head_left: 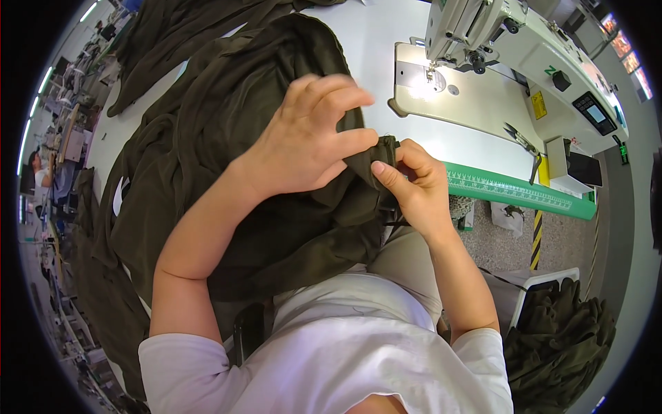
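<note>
A large dark olive-green garment point(227, 96) spills over the table's left side and into my lap. Between the thumb and bent fingers of my right hand point(419, 186), a thick folded edge of it is pinched. My left hand point(307, 138) is over the cloth just left of that edge, its fingers apart and slightly smeared by motion. One of its fingertips reaches close to the folded edge; whether it touches the cloth I cannot tell.
A white sewing machine point(524, 62) stands at the far right, its needle over a metal plate point(469, 96). Thread snips point(522, 138) lie beside it. A green ruler strip point(517, 190) runs along the table's front edge. More dark cloth point(562, 331) is heaped at lower right.
</note>
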### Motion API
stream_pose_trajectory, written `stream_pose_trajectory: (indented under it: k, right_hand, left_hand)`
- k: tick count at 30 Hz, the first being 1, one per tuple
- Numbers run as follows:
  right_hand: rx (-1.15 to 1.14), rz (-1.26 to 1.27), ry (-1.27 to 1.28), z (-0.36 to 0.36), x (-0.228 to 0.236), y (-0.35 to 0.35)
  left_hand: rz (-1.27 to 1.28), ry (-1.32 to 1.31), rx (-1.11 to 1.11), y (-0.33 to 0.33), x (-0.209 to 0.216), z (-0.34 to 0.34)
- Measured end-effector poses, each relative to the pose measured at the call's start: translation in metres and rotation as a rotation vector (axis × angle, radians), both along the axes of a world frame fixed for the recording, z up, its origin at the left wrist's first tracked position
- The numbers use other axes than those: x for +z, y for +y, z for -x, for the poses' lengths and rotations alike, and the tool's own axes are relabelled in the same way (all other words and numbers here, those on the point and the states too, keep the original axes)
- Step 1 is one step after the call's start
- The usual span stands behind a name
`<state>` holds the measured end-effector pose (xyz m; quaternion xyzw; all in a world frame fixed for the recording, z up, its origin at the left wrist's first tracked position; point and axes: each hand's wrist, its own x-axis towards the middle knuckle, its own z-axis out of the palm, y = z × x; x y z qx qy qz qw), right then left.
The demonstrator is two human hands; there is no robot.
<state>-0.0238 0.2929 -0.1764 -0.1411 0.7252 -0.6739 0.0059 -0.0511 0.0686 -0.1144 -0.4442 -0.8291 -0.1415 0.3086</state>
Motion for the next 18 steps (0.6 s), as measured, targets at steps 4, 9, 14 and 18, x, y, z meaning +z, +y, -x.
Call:
stream_pose_trajectory:
  k: [4, 9, 14, 18]
  right_hand:
    - [0.011, -0.065, 0.105, 0.005, 0.020, 0.008]
    - [-0.200, 0.395, -0.093, 0.015, 0.030, 0.016]
    - [-0.092, 0.157, -0.130, 0.018, 0.030, 0.013]
    - [0.009, 0.178, -0.140, 0.016, 0.031, 0.014]
  left_hand:
    - [0.336, -0.146, -0.132, -0.014, 0.019, 0.025]
    - [0.209, 0.042, 0.241, -0.047, 0.019, 0.041]
    - [-0.341, -0.253, 0.089, -0.009, -0.007, 0.026]
    - [-0.299, -0.856, -0.101, 0.025, -0.013, 0.024]
